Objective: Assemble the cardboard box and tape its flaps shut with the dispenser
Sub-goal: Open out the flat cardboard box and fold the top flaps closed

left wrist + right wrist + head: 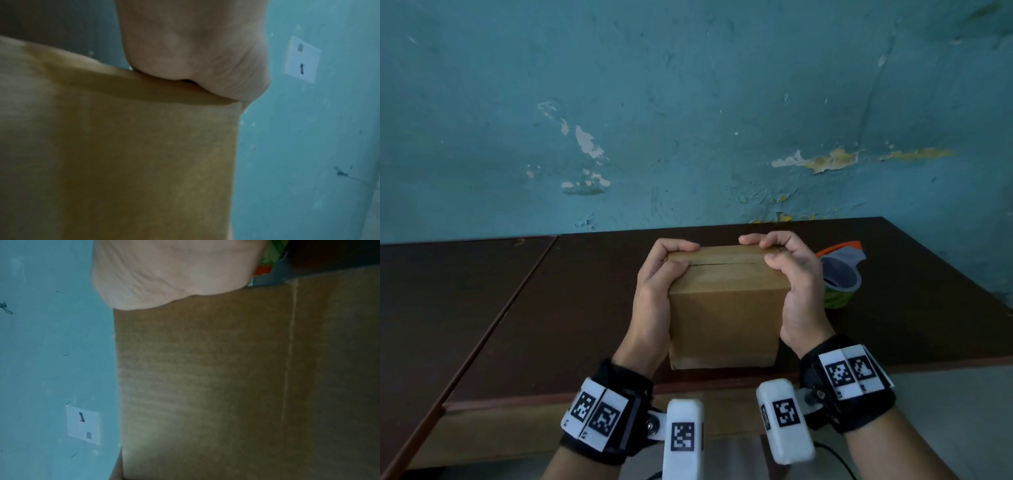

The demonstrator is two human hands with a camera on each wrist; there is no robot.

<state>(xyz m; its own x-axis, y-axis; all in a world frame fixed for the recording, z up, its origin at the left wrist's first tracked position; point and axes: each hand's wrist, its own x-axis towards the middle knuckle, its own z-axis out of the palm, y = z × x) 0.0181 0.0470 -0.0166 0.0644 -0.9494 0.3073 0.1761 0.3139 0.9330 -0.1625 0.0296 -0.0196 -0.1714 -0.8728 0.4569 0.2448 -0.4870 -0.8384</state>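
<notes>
At the centre of the head view your cardboard box (724,308) stands on the dark table (551,308), flaps folded down with the seam showing. Your left hand (654,291) and right hand (796,287) clasp its sides, fingers curled over the top edges. Right of it, partly hidden, sits the tape dispenser (840,274).

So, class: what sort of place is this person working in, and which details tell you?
Probably a plain indoor workroom: a dark brown table against a peeling teal wall, a numbered paper sign stuck on it, and a tape dispenser beside the cardboard box.
</notes>
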